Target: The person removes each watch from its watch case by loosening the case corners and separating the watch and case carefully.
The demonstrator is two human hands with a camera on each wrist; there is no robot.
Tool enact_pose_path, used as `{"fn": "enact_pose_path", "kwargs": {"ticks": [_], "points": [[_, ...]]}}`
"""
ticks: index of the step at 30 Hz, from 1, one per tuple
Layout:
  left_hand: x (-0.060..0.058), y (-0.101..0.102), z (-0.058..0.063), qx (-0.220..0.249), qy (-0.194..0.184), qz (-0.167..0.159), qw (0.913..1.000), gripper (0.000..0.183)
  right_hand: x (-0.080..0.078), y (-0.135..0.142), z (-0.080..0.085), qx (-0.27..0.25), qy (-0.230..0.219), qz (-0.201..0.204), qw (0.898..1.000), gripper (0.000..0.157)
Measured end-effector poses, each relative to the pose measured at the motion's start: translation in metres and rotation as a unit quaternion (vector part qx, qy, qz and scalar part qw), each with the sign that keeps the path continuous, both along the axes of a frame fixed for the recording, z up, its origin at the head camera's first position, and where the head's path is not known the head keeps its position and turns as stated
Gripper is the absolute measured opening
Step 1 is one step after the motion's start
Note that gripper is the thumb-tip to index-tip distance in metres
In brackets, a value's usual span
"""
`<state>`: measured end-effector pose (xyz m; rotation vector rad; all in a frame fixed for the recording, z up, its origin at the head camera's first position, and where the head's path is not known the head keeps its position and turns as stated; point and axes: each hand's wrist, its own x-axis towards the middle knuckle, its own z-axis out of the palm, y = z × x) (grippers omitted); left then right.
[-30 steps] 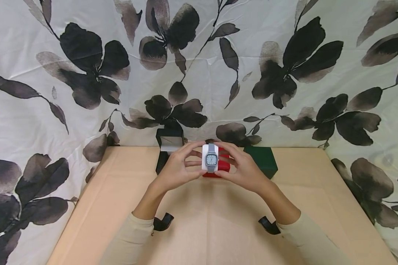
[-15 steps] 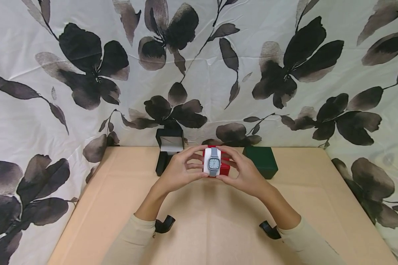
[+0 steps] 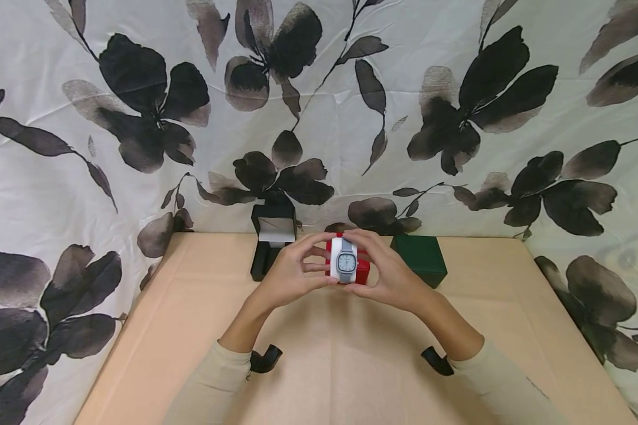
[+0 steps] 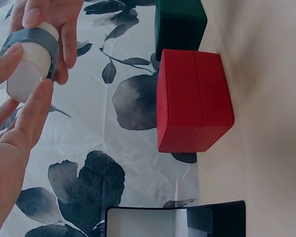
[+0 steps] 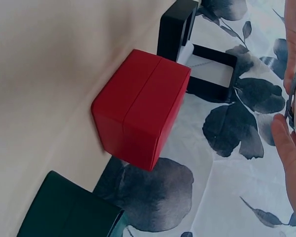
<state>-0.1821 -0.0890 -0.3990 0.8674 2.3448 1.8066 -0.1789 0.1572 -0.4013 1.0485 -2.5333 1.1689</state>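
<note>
In the head view a wristwatch [image 3: 347,263] with a square pale dial and a grey-blue strap is wrapped round a white cushion [image 3: 334,258], dial towards the head camera. My left hand [image 3: 286,274] grips the cushion's left end between thumb and fingers. From the other side, my right hand [image 3: 396,276] holds the right end in the same way. The watch is raised in front of a closed red box [image 4: 187,103], which it partly hides in the head view. The left wrist view shows the strap [image 4: 34,35] and the cushion's round white end between the fingertips.
Left of the red box, an open black box [image 3: 263,251] with a pale lid lining stands at the table's back edge. A closed green box [image 3: 420,260] is on the right. Behind the table [image 3: 329,366] hangs a floral cloth [image 3: 345,118].
Both hands have brought the watch on its cushion slightly right and nearer to me, turning it a little. The boxes stay where they were.
</note>
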Motion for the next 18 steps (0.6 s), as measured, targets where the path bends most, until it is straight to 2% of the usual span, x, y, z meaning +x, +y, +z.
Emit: {"fn": "enact_pose_path", "kwargs": {"ticks": [9,18], "points": [[-0.0002,0.0008,-0.0001,0.009,-0.008,-0.004,0.9999,0.079,-0.0028,-0.0049,-0.0004,0.010,0.011,-0.004,1.000,0.096],[-0.0004,-0.0006,-0.0003,0.011,-0.016,-0.008,0.9998,0.079,-0.0036,-0.0087,0.0013,0.012,-0.002,-0.006,1.000,0.095]]}}
